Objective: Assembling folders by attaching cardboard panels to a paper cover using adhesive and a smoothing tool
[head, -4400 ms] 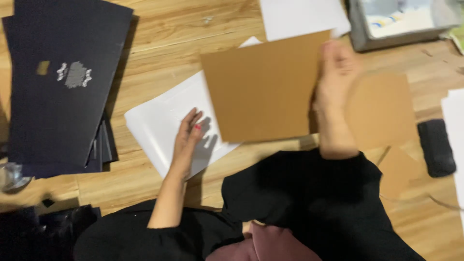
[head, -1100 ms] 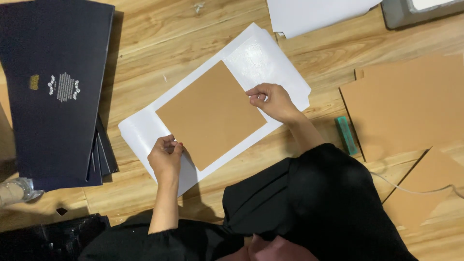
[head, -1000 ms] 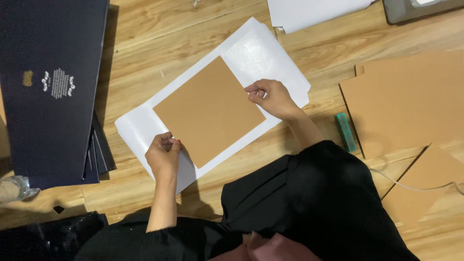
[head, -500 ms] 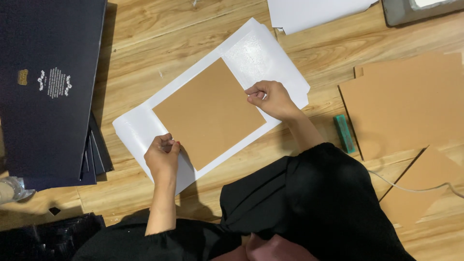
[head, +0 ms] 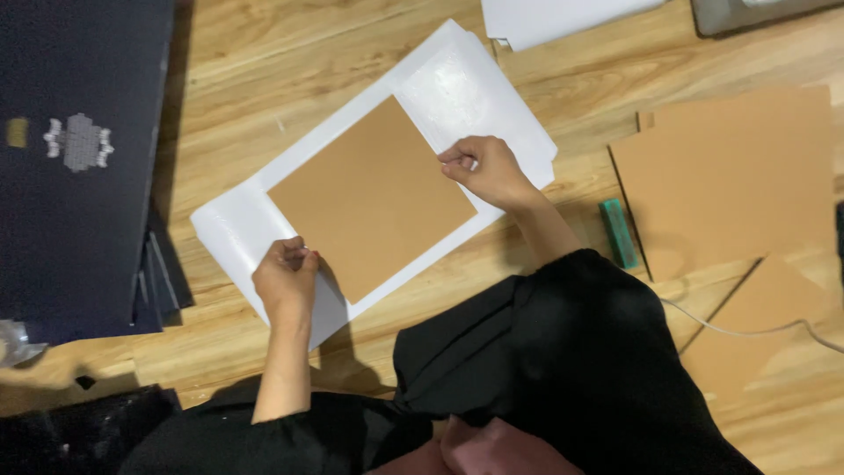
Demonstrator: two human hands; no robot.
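The brown card sheet (head: 374,198) lies flat and tilted on the white sheet (head: 237,233), which rests on the wooden floor (head: 264,53) just ahead of the person's knees. The left hand (head: 286,277) is closed in a pinch on the card's corner at about 8 o'clock, and the right hand (head: 483,169) is closed in a pinch on the edge at about 3 o'clock, fingertips together on the board. Judging by its clean straight edges and the way it lies without curl, the card looks thin, light and fairly stiff; it would likely bend or crease if lifted by 1 corner alone, so 2 opposite edges, as held here, seem the sound places to grip. The white sheet beneath looks glossy and thinner, so the card may well slide on it. At 9 o'clock sits a stack of dark flat boxes (head: 79,149); at 3 o'clock lie more brown card sheets (head: 730,176) with a small green block (head: 618,233) beside them, and a thin cable (head: 747,330) trails across the floor toward 4 o'clock. More white paper (head: 563,16) lies at 12 o'clock.
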